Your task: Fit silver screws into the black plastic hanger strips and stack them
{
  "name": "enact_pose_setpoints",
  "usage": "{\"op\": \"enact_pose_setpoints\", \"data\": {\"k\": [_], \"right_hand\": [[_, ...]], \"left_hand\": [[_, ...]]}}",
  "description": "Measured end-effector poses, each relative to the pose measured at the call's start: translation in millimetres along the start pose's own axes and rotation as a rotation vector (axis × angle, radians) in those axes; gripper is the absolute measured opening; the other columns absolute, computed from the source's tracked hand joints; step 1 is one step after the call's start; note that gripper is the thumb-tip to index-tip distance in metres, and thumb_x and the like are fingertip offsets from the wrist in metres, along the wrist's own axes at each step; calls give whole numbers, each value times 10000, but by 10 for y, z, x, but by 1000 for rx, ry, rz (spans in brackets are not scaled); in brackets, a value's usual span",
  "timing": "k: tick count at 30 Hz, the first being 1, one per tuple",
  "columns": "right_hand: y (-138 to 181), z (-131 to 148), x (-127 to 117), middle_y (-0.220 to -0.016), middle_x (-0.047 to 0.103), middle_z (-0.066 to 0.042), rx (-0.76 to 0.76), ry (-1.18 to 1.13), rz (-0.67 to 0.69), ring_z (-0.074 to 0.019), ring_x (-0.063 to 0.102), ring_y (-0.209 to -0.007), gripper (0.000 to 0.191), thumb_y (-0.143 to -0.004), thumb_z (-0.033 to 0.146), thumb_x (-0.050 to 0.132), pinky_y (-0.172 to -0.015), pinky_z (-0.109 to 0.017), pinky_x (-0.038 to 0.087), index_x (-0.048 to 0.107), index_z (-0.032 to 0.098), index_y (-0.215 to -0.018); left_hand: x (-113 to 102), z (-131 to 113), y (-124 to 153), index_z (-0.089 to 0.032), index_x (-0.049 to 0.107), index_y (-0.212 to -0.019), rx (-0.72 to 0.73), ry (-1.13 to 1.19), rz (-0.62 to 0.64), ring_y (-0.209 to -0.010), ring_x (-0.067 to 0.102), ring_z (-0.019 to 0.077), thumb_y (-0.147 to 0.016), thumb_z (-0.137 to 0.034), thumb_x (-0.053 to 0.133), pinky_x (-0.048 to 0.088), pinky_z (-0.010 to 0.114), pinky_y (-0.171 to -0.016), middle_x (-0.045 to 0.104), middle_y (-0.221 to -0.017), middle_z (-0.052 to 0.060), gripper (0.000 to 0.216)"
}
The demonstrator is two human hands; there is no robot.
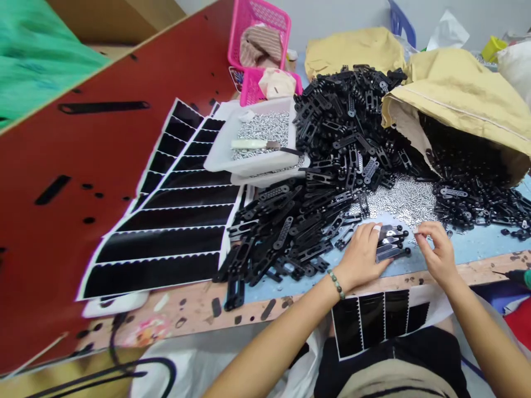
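Observation:
My left hand [364,254], with a beaded bracelet at the wrist, is closed around several black plastic brackets [390,251]. They lie side by side at the table's front, their rounded ends pointing right. Just to the right, my right hand [436,251] has its thumb and forefinger pinched together near those ends. Whatever sits between these fingertips is too small to make out. Behind both hands spreads a pile of small silver screws [409,196] on the blue table cover.
A large heap of black plastic parts [340,138] fills the middle. Left of it stand a white tub [224,149] of screws and sheets of black strips [166,237]. A yellow sack [468,99] opens toward small black pieces at right. Pink baskets [234,33] stand behind.

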State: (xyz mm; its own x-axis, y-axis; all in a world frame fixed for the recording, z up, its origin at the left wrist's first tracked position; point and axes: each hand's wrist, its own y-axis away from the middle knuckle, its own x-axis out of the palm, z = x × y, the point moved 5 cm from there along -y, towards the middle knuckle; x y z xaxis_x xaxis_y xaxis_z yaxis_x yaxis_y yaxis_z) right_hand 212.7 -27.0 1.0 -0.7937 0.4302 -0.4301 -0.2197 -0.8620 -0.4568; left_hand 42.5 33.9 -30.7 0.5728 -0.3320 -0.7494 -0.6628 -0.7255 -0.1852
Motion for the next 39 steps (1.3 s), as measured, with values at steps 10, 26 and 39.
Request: {"op": "enact_pose_setpoints", "data": {"k": [10,26,39], "right_hand": [[-101,-42,304,-977,588,-74,68,-325,-106,-198,605,-866,353,-964,457,318,-751,-364,493,563,224,-1064],[-149,-408,699,-567,560,-29,464,377,113,-178,480,-531,448,-943,390,270,-557,-285,270,551,204,-647],[-174,-270,443,-902,620,-77,223,179,-85,-213,558,-839,355,-949,436,325,-778,-355,431,569,184,-1004]], "left_hand": [[40,-32,118,-140,656,-949,-788,1322,539,-883,589,201,-760,-491,653,495,332,-770,655,-992,86,398],[-188,36,190,-188,493,-1264,-233,210,-58,-1207,471,280,-833,-347,612,383,479,-1043,519,-1282,114,475],[-146,168,-154,-152,577,-871,-241,21,18,-934,552,231,-812,-219,621,469,367,-865,572,-955,78,100]]}}
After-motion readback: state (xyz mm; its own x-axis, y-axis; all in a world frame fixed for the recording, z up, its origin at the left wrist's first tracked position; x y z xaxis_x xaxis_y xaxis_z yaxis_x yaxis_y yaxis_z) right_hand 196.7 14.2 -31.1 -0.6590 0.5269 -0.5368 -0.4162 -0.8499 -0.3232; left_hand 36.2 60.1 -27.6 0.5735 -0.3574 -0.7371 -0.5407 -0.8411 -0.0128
